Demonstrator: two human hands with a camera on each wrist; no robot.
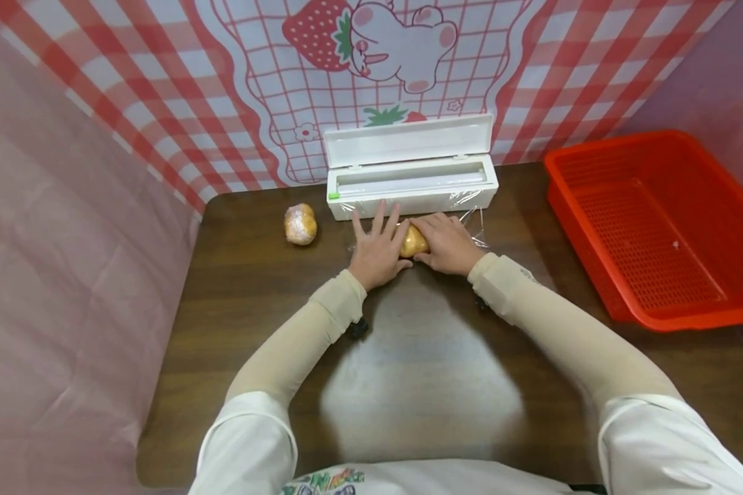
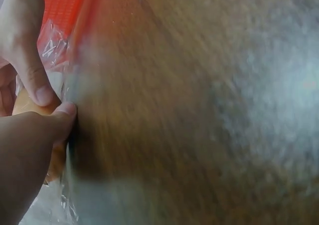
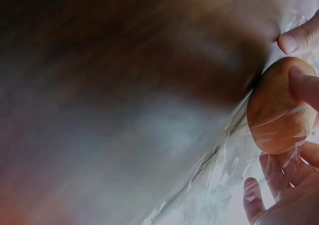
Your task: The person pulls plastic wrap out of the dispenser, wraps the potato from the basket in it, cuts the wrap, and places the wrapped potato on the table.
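A smooth, rounded yellow-brown item (image 1: 414, 243), like a fruit or a bun, sits between both hands in front of the film box. Clear cling film (image 3: 227, 167) lies beneath and around it, jutting out past the right hand. My left hand (image 1: 376, 253) rests at its left side, fingers spread, with the thumb (image 2: 64, 114) against its near edge. On the other side my right hand (image 1: 448, 244) holds it between thumb and fingers. Just behind stands a white cling film box (image 1: 411, 203), lid raised, its roll showing inside.
Another yellow-brown item (image 1: 300, 225), wrapped in film, lies on the table (image 1: 254, 309) to the left of the hands. A deep red plastic basket (image 1: 625, 275) occupies the right side. A checked cloth (image 1: 161, 89) hangs behind the table.
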